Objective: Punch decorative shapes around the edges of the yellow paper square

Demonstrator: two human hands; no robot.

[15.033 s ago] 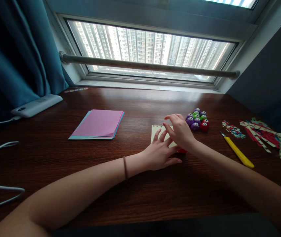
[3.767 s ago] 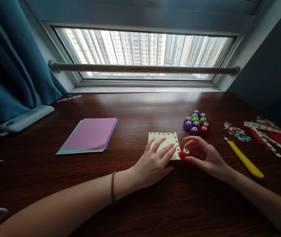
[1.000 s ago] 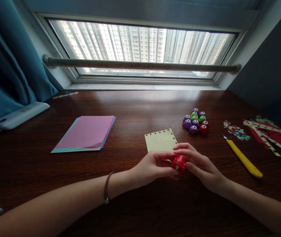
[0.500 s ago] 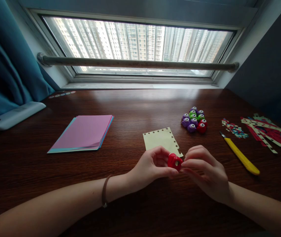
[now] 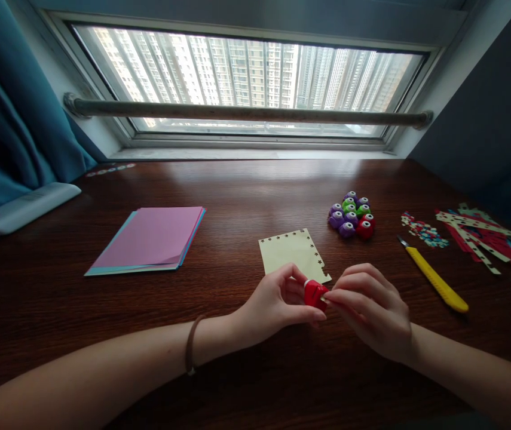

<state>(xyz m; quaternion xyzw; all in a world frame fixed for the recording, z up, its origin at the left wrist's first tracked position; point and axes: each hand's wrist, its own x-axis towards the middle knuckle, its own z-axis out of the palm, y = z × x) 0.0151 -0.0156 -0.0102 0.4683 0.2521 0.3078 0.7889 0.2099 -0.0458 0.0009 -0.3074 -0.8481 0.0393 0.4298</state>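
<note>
My left hand (image 5: 277, 298) holds a small red craft punch (image 5: 314, 295) between thumb and fingers, tilted so that one face turns towards my right hand. My right hand (image 5: 372, 307) is closed in a pinch, its fingertips touching the punch's face where a tiny pale bit shows. Whether the fingertips grip that bit I cannot tell. Just behind the punch lies a pale yellow paper square (image 5: 291, 254), with star-shaped holes along its top and right edges and a torn-looking notch at the lower right corner. My left hand hides part of its lower edge.
Several purple, green and red craft punches (image 5: 349, 216) stand grouped at the back right. Further right lie a yellow utility knife (image 5: 437, 279), blade out, loose paper confetti (image 5: 425, 232) and punched paper strips (image 5: 488, 239). Coloured paper sheets (image 5: 147, 239) are stacked left; a white device (image 5: 26, 208) lies beyond.
My right fingertips have moved left onto the punch's face, covering most of the pale spot that showed there. The punch has turned slightly in my left hand.
</note>
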